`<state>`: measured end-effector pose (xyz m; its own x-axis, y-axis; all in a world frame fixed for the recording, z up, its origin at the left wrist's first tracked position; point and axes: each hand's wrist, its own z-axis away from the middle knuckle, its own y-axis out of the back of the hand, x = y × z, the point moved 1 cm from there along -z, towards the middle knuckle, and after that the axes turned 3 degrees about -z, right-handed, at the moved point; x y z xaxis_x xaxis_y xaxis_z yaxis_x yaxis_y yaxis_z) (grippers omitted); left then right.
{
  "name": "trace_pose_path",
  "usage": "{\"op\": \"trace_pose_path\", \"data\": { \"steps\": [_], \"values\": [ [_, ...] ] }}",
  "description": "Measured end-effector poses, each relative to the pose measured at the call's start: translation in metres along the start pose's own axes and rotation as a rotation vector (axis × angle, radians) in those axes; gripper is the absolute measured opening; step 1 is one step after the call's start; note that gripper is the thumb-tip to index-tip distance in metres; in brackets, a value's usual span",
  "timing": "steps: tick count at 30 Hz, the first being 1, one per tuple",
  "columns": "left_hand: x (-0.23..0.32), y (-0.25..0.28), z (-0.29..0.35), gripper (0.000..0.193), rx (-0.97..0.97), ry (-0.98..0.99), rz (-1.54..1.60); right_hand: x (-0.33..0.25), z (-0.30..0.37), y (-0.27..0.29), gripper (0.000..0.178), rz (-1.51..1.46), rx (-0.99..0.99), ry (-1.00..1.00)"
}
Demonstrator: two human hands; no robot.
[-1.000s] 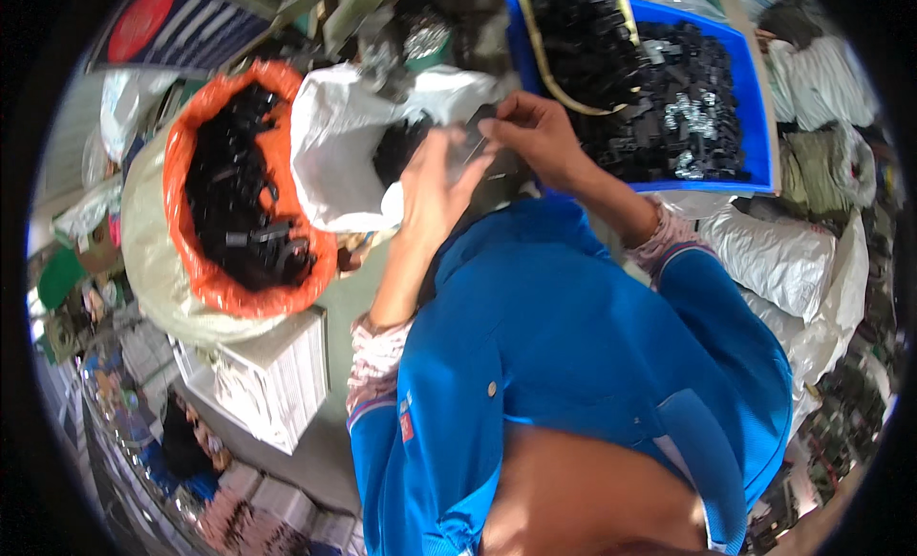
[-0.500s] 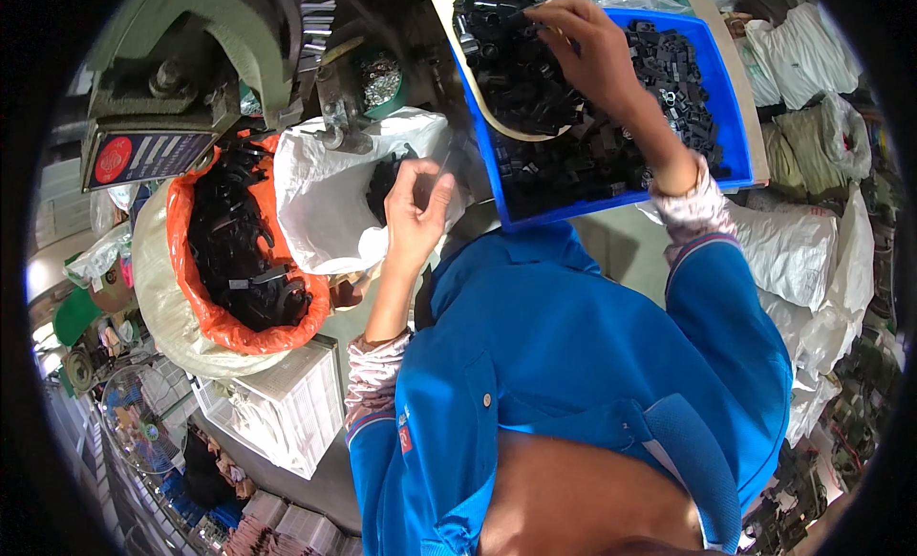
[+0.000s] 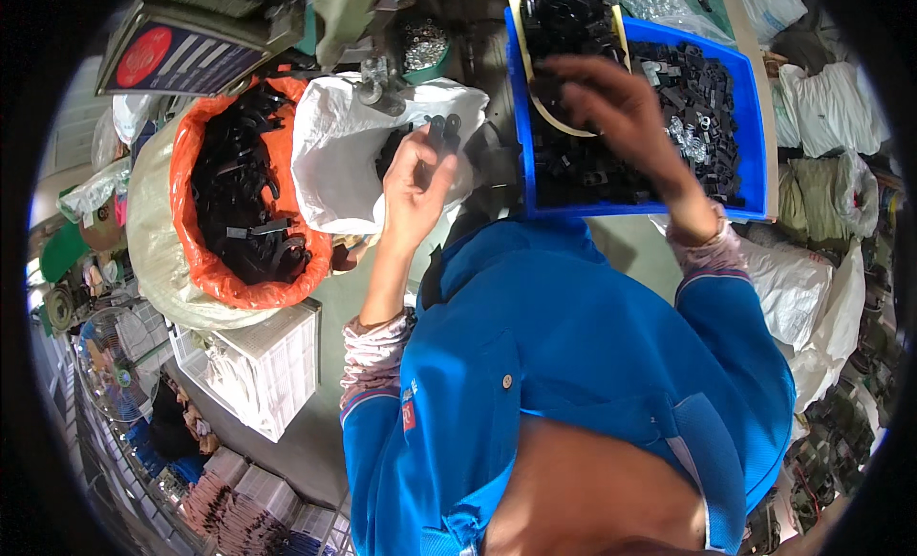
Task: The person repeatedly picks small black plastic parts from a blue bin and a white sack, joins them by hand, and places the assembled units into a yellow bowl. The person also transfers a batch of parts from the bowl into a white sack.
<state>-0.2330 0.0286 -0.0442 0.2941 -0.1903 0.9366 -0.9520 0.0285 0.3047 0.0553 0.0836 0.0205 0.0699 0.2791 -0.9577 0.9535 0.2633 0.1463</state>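
Observation:
My left hand [image 3: 413, 188] is closed around a small black part [image 3: 443, 136] with rounded ends that stick up past the fingertips. It is held over the near side of a white bag [image 3: 336, 140], where some black pieces show through the opening. My right hand [image 3: 626, 117] hovers over a blue bin [image 3: 764, 145], close to a cream-rimmed container [image 3: 576, 131] of black parts [image 3: 571, 26]. Its fingers are smeared by motion, so whether they hold anything is unclear. Loose black parts [image 3: 693, 97] and a few shiny clear or metal pieces fill the bin.
An orange-lined sack [image 3: 215, 284] full of black parts stands left of the white bag. Behind are a machine with a dark plate [image 3: 181, 54] and a green bowl [image 3: 425, 74] of small shiny pieces. A white crate [image 3: 277, 374] sits low left; sacks [image 3: 831, 97] line the right.
My view has shifted, so the bin and bags sit differently in the picture. My right hand has drawn back from the far side of the cream-rimmed container. The part in my left hand shows more plainly.

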Motion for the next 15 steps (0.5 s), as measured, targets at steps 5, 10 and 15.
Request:
{"op": "trace_pose_path", "data": {
  "steps": [5, 10, 15],
  "values": [
    [0.011, 0.023, -0.012, 0.021, -0.020, -0.044, 0.032, 0.007, -0.008, -0.072, 0.031, -0.363, -0.111, -0.275],
    [0.002, 0.054, -0.011, 0.021, -0.028, -0.096, -0.023, 0.000, -0.028, -0.104, 0.029, -0.084, -0.140, -0.232],
    [-0.005, 0.082, -0.016, 0.019, -0.026, -0.158, -0.110, -0.010, -0.048, -0.130, 0.027, 0.134, -0.207, -0.100]
  ]
}}
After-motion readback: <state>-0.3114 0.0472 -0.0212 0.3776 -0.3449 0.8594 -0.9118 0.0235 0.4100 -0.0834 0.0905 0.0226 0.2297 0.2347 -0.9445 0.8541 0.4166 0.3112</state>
